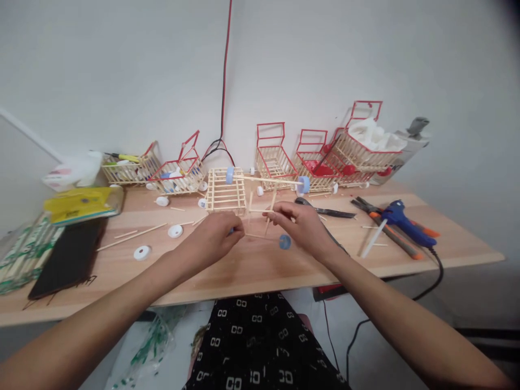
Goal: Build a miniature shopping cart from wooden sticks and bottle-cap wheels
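In the head view, the person's right hand point(298, 225) pinches a thin stick of a wheeled stick frame point(262, 210), thumb and forefinger brought together on it. The left hand point(215, 235) has its fingers curled nearly closed around a blue piece point(232, 231), most of which they hide; how firmly they grip it cannot be told. The frame is between the two hands, over the front middle of the wooden table point(252, 273), with a blue wheel at either end of its upper axle point(266, 180) and another low by the right hand. Behind the left hand sits a plain slatted basket point(226, 197). Red-trimmed baskets point(270, 136) line the wall, white wheels point(142, 253) lie to the left, and a blue glue gun point(410, 225) rests on orange-handled pliers point(396, 241) at the right.
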The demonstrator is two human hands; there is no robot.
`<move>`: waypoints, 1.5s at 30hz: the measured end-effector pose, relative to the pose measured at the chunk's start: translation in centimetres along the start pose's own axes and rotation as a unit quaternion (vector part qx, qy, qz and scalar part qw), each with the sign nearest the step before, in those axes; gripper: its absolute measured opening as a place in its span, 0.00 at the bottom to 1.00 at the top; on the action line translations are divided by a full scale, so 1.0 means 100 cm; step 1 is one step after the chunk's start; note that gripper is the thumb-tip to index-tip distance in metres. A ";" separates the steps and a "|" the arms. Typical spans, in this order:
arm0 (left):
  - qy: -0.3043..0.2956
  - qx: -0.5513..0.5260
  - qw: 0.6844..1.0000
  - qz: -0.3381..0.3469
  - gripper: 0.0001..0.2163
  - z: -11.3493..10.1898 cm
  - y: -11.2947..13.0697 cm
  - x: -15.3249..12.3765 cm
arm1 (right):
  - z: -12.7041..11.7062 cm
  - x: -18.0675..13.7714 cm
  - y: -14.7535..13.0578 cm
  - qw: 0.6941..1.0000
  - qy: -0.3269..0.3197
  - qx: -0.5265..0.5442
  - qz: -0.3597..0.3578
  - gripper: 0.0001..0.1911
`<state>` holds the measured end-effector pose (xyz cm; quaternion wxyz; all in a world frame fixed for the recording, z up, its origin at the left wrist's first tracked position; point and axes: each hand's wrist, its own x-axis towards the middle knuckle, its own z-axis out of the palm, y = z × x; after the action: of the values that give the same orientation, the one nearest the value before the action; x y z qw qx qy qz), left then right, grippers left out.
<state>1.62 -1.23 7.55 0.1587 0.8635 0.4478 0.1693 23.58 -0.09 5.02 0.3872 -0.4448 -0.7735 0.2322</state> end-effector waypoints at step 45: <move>0.139 -0.040 0.988 -0.055 0.04 -0.024 -0.028 -0.010 | 0.018 0.074 0.011 0.983 -0.100 0.143 0.054 0.18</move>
<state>-1.97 -0.21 8.31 0.1379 0.7988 0.5049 0.2966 20.45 6.82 6.08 0.3546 -0.4008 -0.7416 0.4044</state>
